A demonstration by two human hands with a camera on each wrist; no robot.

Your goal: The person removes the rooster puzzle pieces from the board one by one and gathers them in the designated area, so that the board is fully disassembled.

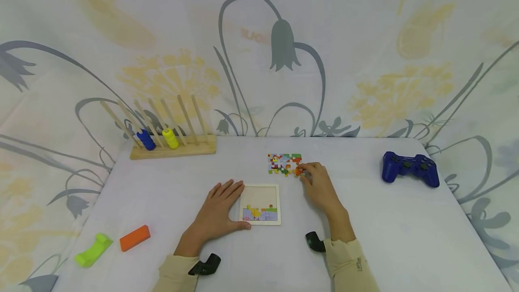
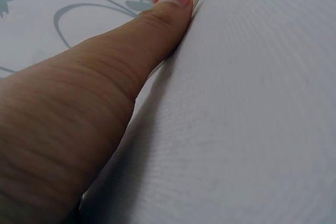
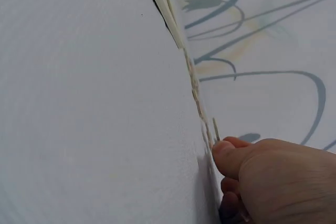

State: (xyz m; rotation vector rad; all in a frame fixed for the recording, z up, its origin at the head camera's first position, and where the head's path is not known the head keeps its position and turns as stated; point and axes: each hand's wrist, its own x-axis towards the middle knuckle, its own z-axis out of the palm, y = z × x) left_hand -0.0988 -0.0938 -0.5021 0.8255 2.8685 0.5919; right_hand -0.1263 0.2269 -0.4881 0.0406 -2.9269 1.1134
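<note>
A pale square puzzle tray (image 1: 259, 188) lies on the table, with several joined jigsaw pieces (image 1: 259, 214) along its lower part. My left hand (image 1: 216, 211) rests against the tray's left side, fingers spread. Its thumb touches the tray's lower left corner, as the left wrist view also shows at the thumb (image 2: 163, 11). Beyond the tray lies a group of colourful loose jigsaw pieces (image 1: 279, 164). My right hand (image 1: 322, 188) is at the right end of this group. In the right wrist view, its thumb and finger pinch a thin jigsaw piece (image 3: 216, 128), tilted up on edge.
At the back left stands a wooden peg rack (image 1: 182, 148) with blue rings (image 1: 146, 140) and yellow rings (image 1: 170, 139). An orange block (image 1: 134, 238) and a green curved block (image 1: 93, 250) lie at the left. A blue game controller (image 1: 410, 169) lies at the far right.
</note>
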